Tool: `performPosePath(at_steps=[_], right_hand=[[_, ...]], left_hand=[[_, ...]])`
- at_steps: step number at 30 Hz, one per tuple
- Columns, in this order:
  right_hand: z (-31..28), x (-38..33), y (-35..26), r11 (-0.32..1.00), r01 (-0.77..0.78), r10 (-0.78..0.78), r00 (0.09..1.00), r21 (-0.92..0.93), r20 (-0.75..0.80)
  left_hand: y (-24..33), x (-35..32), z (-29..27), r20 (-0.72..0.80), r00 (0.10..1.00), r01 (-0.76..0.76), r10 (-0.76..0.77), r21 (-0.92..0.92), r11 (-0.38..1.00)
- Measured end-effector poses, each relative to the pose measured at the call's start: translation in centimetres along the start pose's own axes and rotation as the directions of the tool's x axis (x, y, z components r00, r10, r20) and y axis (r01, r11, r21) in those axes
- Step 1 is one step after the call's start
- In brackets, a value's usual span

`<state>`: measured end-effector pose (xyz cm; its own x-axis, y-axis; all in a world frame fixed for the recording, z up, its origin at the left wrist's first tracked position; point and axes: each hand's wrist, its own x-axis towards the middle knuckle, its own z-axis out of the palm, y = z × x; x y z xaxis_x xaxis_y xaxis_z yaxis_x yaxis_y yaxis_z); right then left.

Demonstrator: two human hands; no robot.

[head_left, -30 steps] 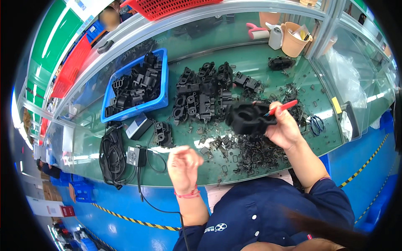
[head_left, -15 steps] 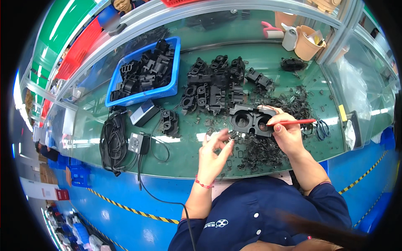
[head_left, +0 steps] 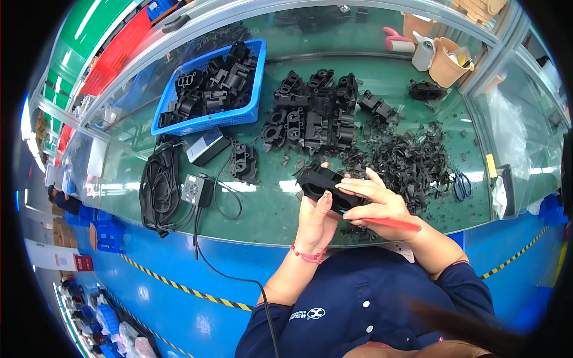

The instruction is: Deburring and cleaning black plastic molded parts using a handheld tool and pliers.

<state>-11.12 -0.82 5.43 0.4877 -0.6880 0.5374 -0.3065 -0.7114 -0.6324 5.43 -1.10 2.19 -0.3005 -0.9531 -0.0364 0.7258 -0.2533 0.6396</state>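
My left hand (head_left: 316, 225) grips a black moulded plastic part (head_left: 316, 181) with round openings, thumb on its near side, over the front of the green table. My right hand (head_left: 382, 204) lies against the part's right side, fingers stretched across it. A red pen-shaped tool (head_left: 395, 224) is held in that same hand, its handle pointing right; its working tip is mostly hidden at the part. Behind the hands stand several similar black parts (head_left: 313, 119) in a cluster. Black plastic scraps (head_left: 412, 164) are heaped to the right.
A blue basket (head_left: 206, 123) full of black parts stands at the back left. Nearer are a cable bundle (head_left: 160, 191), a small power unit (head_left: 196, 190) and a box (head_left: 208, 147). Blue-handled scissors (head_left: 462, 186) and a tan bucket (head_left: 446, 68) are at right.
My left hand, earlier apart with spread fingers, now grips the part. The part has moved left and nearer and is tilted; my right hand has turned over it with the red tool.
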Motion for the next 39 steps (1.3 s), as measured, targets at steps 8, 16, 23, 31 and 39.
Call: performPosePath(at_steps=[8, 16, 23, 31, 39], right_hand=[[-3.3, -0.1, -0.4, 0.529, 0.023, 0.237, 0.956, 0.849, -0.174], [-3.1, -0.1, 2.2, 0.845, -0.257, 0.374, 0.911, 0.468, -0.175], [-2.1, -1.0, 0.7, 0.627, -0.303, 0.485, 0.873, 0.717, -0.056], [-0.9, -1.4, 1.0, 0.705, -0.304, 0.459, 0.884, 0.641, -0.085], [-0.6, -2.0, 1.3, 0.923, -0.261, 0.308, 0.942, 0.281, -0.136]], left_hand=[[0.2, 0.3, -1.3, -0.090, 0.995, -0.057, 0.041, -0.193, 0.980], [-0.1, 0.0, -0.8, -0.012, 0.998, -0.057, 0.056, -0.170, 0.984], [-0.8, -0.2, -0.5, -0.074, 0.996, -0.054, 0.056, 0.032, 0.998], [-1.8, -0.1, -1.0, -0.130, 0.982, -0.106, 0.134, 0.205, 0.973], [-1.8, 0.0, -0.3, -0.154, 0.975, -0.124, 0.162, 0.225, 0.966]])
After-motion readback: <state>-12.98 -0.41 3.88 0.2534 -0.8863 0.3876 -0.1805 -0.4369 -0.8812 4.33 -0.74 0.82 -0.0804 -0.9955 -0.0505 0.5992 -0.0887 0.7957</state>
